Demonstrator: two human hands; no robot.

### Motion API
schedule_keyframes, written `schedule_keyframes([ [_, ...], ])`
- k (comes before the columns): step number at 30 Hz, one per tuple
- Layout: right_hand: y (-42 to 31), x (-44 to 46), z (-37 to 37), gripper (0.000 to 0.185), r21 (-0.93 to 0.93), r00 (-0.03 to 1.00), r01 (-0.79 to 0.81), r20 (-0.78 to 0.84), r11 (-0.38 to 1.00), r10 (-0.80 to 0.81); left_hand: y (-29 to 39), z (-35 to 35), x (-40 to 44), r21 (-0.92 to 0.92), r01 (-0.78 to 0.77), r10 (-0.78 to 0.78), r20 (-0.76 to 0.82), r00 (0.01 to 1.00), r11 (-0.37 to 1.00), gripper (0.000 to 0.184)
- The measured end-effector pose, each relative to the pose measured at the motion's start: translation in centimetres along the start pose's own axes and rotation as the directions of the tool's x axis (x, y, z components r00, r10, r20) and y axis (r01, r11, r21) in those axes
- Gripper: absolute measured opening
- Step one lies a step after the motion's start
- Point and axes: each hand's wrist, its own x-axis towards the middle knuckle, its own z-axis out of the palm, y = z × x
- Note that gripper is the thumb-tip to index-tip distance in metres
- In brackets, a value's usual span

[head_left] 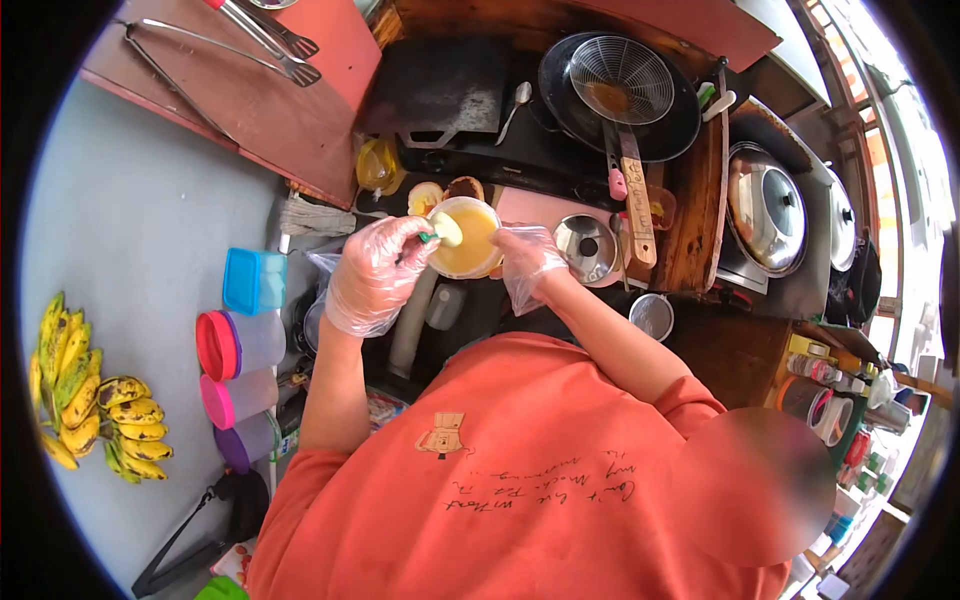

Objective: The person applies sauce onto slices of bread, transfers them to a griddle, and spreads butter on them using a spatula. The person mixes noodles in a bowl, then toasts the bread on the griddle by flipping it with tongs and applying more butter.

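Observation:
Both my hands wear clear plastic gloves. My left hand pinches a small green-handled utensil. A pale, creamy lump covers its head, so its exact kind is hidden. Directly below is a round white tub holding a smooth yellow substance. At the tub's right side, my right hand grips the rim. Just beyond the tub lie a cut bun half with something yellow on it and a browner bun half.
A wok with a wire skimmer stands at the back right, beside a black griddle. A metal lid lies on a pink board. Tongs, stacked containers and bananas are on the left.

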Motion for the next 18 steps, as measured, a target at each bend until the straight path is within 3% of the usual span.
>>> schedule_keyframes([
  [4,-0.1,0.1,0.0,0.028,0.018,0.998,-0.022,-0.065,1.0,0.023,0.4,-0.4,0.6,-0.018,0.048,-0.048,-0.018,0.999,0.999,0.018],
  [11,-0.4,1.0,-0.1,0.026,0.049,0.988,-0.053,-0.14,0.997,0.059,-1.6,-0.1,0.8,0.065,-0.086,0.088,-0.033,0.996,0.994,0.023],
  [13,0.5,2.3,-0.5,0.039,0.011,0.99,-0.103,-0.094,0.995,0.103,-2.3,0.3,1.0,0.103,-0.114,0.119,-0.036,0.992,0.988,0.023],
  [15,1.7,3.9,-0.6,0.039,0.023,0.988,-0.094,-0.119,0.995,0.096,-2.8,0.6,1.3,0.191,-0.244,0.264,-0.09,0.96,0.951,0.024],
  [18,3.7,6.4,-0.4,0.033,0.107,0.979,-0.093,-0.169,0.99,0.11,-3.3,0.8,1.2,0.242,-0.272,0.311,-0.14,0.94,0.931,0.023],
])
